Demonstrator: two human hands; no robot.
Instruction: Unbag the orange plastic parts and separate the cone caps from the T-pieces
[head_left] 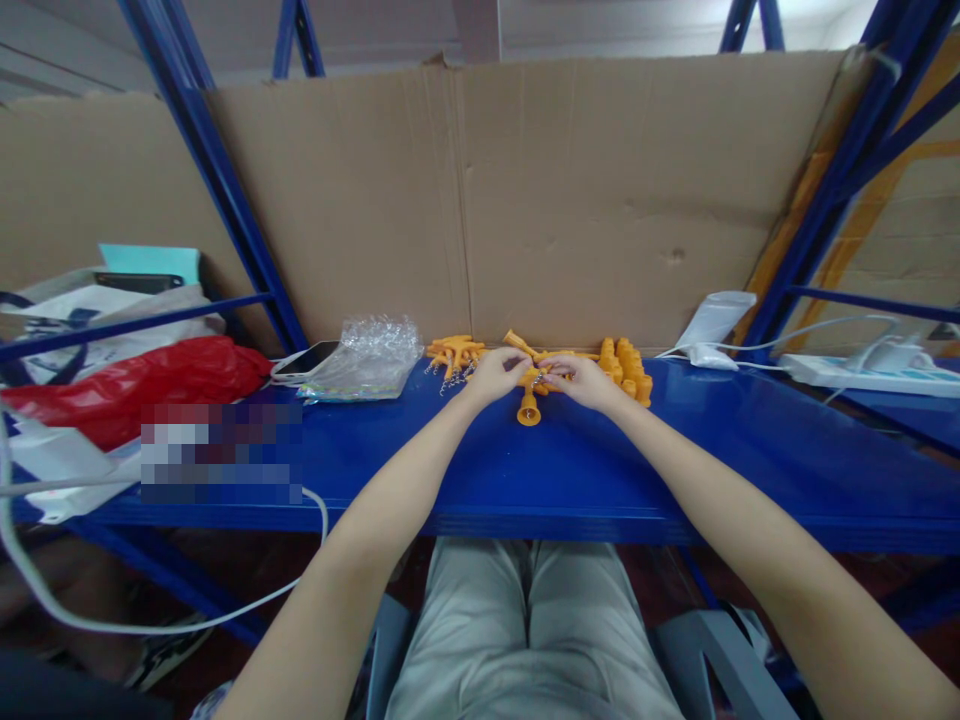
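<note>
Both my hands meet over the blue shelf (pixel 675 450), fingers pinched together on a small orange plastic piece (pixel 529 406) with a flared, bell-like end that points toward me. My left hand (pixel 496 374) grips it from the left and my right hand (pixel 581 380) from the right, where a short metal chain seems to hang between the fingers. A pile of orange pieces with chains (pixel 453 354) lies just behind my left hand. Another cluster of orange pieces (pixel 628 368) stands behind my right hand.
A crumpled clear plastic bag (pixel 369 358) and a phone (pixel 306 358) lie to the left, beyond them a red bag (pixel 142 385) and papers. A white charger (pixel 712 325), cables and a power strip (pixel 870 375) lie right. A cardboard sheet (pixel 525 200) backs the shelf.
</note>
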